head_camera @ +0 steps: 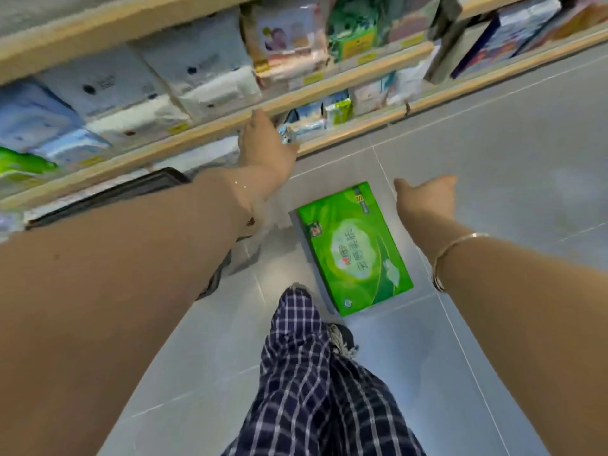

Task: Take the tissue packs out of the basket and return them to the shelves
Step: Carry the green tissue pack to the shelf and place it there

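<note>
**On the floor, a green pack between two reaching arms**

On the grey tiled floor (493, 159), just beyond the person's plaid trouser leg (316, 373), lies a green tissue pack (355, 248), flat, label up. Its long axis runs from the near right to the far left, angled toward the shelving. No hand touches it.

The right hand (426, 199) hangs just to the right of the pack's far end, palm down, with nothing in it; the thumb sticks out to the left and the other fingers are foreshortened, so how far they are spread I cannot tell. A bangle (450, 258) sits on that wrist. This is the nearer hand to the pack, which lies to its left and a little nearer the person.

Under the left forearm a dark basket (108, 195) shows its rim against the shelf base; its contents are hidden.

Farther off, the left hand (263, 143) reaches to the edge of the lowest shelf (345, 139), fingers closed on a small pale-blue tissue pack (289, 134) at the shelf lip. Judging by this, the left hand is busy shelving, so picking up the green pack would fall to the right, best taken across its short side.
</note>
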### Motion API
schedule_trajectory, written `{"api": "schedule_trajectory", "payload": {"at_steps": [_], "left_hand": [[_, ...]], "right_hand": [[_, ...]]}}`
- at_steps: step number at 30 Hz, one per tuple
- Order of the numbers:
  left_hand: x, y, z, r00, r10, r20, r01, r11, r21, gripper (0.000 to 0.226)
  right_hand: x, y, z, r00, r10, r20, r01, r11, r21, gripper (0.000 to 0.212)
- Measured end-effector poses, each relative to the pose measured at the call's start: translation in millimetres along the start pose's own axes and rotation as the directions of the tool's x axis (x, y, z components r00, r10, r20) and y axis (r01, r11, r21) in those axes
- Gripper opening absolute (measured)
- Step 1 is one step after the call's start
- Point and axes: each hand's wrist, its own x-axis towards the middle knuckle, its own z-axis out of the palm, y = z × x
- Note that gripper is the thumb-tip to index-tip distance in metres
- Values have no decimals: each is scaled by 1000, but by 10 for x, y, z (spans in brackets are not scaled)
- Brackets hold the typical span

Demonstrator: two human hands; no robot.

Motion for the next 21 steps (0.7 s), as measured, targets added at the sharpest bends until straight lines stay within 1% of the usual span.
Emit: {"api": "schedule_trajectory", "payload": {"at_steps": [3, 6, 8, 11, 15, 19, 21], "left_hand": [[258, -220, 524, 997, -48, 62, 46, 998, 35, 54], [377, -416, 1094, 987, -83, 135, 76, 995, 59, 56], [485, -563, 1543, 983, -101, 151, 93, 994, 59, 54], [546, -804, 2113, 970, -186, 156, 185, 982, 23, 55], [450, -1234, 2738, 933, -289, 213, 288, 957, 35, 61], [258, -1636, 3024, 881, -382, 279, 387, 921, 38, 65], [164, -1794, 3065, 854, -436, 286, 450, 893, 17, 73]], "right_hand": [[380, 528, 251, 984, 177, -3, -176, 984, 31, 78], [675, 1099, 480, 952, 306, 8, -306, 952, 24, 84], [920, 1474, 693, 929, 369, 26, -369, 929, 13, 90], [1152, 1919, 935, 936, 349, 38, -347, 936, -55, 90], [1355, 2339, 1212, 948, 306, 88, -289, 942, -170, 80], [1441, 2465, 1379, 951, 282, 129, -240, 932, -270, 75], [1476, 2405, 1449, 958, 245, 151, -189, 931, -313, 75]]}}
